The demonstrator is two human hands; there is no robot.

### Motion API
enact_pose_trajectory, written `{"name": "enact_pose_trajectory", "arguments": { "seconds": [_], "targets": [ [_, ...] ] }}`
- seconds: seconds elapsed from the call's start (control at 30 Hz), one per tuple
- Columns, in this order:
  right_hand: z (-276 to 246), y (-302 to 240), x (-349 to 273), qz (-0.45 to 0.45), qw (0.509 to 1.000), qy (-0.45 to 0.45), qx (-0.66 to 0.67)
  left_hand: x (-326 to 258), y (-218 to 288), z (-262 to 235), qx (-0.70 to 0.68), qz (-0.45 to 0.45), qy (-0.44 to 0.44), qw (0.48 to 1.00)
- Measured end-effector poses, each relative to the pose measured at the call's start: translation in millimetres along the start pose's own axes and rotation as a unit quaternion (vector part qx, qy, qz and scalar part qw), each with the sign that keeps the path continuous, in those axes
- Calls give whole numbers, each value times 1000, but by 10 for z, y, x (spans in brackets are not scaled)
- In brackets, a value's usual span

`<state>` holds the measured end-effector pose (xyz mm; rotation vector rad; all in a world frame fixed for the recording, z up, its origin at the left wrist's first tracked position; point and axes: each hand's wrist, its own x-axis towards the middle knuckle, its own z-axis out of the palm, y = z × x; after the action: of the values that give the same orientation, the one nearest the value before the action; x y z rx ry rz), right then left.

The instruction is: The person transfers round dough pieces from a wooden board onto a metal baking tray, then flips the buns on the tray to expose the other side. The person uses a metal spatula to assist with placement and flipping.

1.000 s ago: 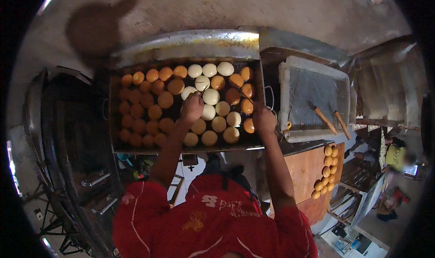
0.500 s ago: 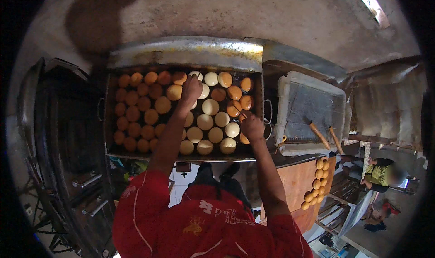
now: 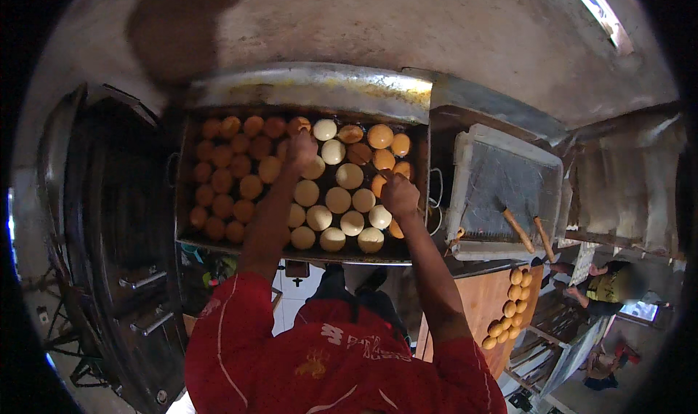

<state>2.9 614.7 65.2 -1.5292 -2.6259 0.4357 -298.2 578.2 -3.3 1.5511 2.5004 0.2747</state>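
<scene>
A wide rectangular frying pan (image 3: 180,196) holds many round dough buns in dark oil. Browned buns (image 3: 251,187) fill its left side, pale buns (image 3: 338,200) lie in the middle, and more browned buns (image 3: 379,136) sit toward the upper right. My left hand (image 3: 302,151) is closed over the upper middle, beside a browned bun; what looks like a thin stick shows only faintly at its fingertips. Closed near the right edge, my right hand (image 3: 400,194) grips a thin dark stick (image 3: 385,173) that points up-left among browned buns.
Right of the pan stands a pale-rimmed draining tray (image 3: 465,189) with two wooden-handled tools (image 3: 518,229) on it. Browned buns (image 3: 515,292) rest in rows on a wooden board (image 3: 472,301). A person (image 3: 607,287) is at the far right. Dark cabinets (image 3: 131,232) flank the left.
A bun in the top row that was pale side up now shows a browned side. My left hand has drawn back toward the left; my right hand has shifted slightly left. The view has moved a little.
</scene>
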Motion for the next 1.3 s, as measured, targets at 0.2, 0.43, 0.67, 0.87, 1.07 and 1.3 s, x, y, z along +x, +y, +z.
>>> {"name": "enact_pose_trajectory", "arguments": {
  "seconds": [0.2, 0.43, 0.67, 0.87, 1.07, 1.3],
  "targets": [
    [-458, 155, -456, 22, 1000, -17, 8, -601, -73, 93, -140, -9, 130, 982],
    [-319, 494, -572, -1, 992, -118, -44, -804, 195, 300, -157, -43, 40, 986],
    [-865, 608, -1085, -35, 999, 12, 0, -1261, 461, 166, -130, -69, -11, 989],
    [-320, 1400, -1363, -11, 996, -62, -63, -1324, 796, 529, -145, 0, -38, 989],
    [-1128, 963, -1659, 5, 998, -50, -44, -1779, 810, 588, -135, 17, 45, 990],
    [-791, 1366, -1949, -46, 997, -42, -35, -2002, 994, 745, -145, 159, 106, 971]
  ]
}}
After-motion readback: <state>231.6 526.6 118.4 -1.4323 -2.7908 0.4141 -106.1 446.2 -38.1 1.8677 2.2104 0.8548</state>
